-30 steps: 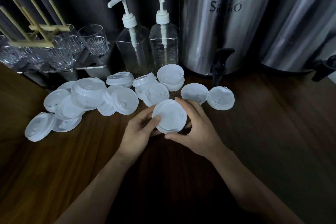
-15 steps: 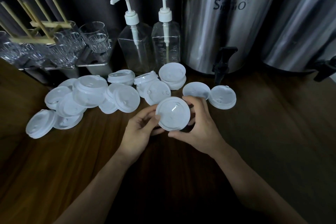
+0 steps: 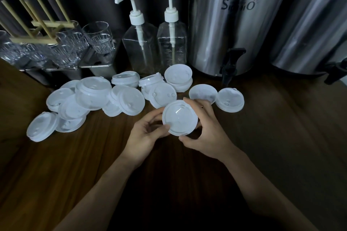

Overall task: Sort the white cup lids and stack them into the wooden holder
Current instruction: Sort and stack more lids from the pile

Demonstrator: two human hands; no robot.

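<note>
I have one white lid point(image 3: 179, 118) at centre, held tilted just above the bench point(image 3: 281, 137). The left hand point(image 3: 146, 135) pinches its rim at 9 o'clock with thumb and curled fingers. The right hand point(image 3: 208, 133) has its fingers wrapped round the rim from 12 to 5 o'clock. The loose lids point(image 3: 93, 97) lie overlapping from 9 to 12 o'clock of it, with two more lids point(image 3: 229, 99) side by side at 1 o'clock, close behind the right fingertips. The wooden holder point(image 3: 41, 28) stands far back at 10 o'clock, its rods leaning, among glasses point(image 3: 98, 37). Pump bottles point(image 3: 172, 43) crowd 12 o'clock, and an urn tap point(image 3: 230, 65) juts out at 1. Bare bench shows at 3 and from 6 to 8 o'clock.
</note>
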